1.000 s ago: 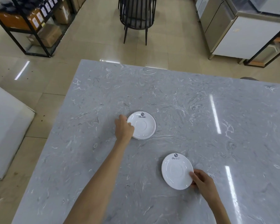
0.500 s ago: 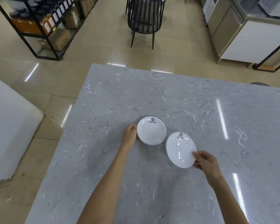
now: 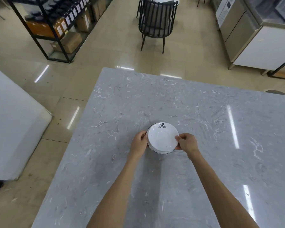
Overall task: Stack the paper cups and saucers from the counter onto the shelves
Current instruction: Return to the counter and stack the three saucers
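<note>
Two saucers (image 3: 162,138) stacked (lower mostly hidden) | left hand (image 3: 138,143), right hand (image 3: 186,143) pinch rims | counter (image 3: 204,145)

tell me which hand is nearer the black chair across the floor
Right, slightly. The right hand grips the stacked saucers' right edge, the left hand their left edge; the chair stands far beyond, nearer the right's side.
</note>
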A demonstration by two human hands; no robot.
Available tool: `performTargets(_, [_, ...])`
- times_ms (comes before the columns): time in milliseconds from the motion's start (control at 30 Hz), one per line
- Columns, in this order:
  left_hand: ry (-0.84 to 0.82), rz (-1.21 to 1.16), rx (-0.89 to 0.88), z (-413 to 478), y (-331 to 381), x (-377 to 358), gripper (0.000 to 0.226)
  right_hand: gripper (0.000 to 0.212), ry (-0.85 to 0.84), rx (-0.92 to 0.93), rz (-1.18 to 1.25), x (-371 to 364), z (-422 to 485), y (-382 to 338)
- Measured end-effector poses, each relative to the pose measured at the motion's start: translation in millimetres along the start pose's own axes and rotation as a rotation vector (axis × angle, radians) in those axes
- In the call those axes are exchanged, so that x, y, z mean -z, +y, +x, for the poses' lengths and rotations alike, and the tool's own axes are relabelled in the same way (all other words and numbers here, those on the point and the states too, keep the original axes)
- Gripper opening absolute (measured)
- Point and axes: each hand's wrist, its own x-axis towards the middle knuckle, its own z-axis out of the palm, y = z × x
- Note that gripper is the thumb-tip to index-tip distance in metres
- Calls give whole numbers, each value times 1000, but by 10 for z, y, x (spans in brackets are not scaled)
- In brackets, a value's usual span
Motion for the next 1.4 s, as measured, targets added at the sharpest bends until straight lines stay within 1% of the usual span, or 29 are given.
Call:
performTargets(100, [14, 8, 16, 19, -26, -8, 25, 12, 14, -5, -47, -1, -39, -30])
performTargets(267, [23, -7, 16, 11, -17, -18, 22, 16, 36, 28, -195, -2, -145, -110])
performTargets(400, [26, 28, 3, 12, -35, -11, 24, 23, 75, 78, -201, -3, -209, -173])
performTargets(467, [27, 41, -2, 16, -47, -11, 26, 20, 78, 75, -237, -5, -216, -188])
performTargets(567, [33, 39, -1, 29, -56, -21, 26, 18, 64, 71, -346, 0, -196, -212])
performTargets(700, [47, 78, -23, 26, -54, -10, 24, 27, 40, 72, -528, 7, -158, -268])
performTargets(833, [51, 90, -28, 29, -77, -14, 25, 29, 37, 67, -598, -16, -143, -285])
performTargets(1000, [56, 101, -25, 35, -82, -13, 26, 34, 9, 45, -622, 1, -131, -325])
performTargets(1033, [58, 107, -27, 36, -86, -12, 26, 33, 5, 37, -615, 11, -134, -335])
performTargets(1100, [58, 110, -29, 32, -84, -10, 27, 24, 2, 35, -598, 32, -153, -340])
performTargets(1167, [61, 103, -33, 27, -75, -12, 26, 21, 3, 39, -557, 49, -165, -320])
performTargets(1400, [77, 108, -45, 20, -72, -14, 28, 23, -1, 92, -375, 112, -194, -168])
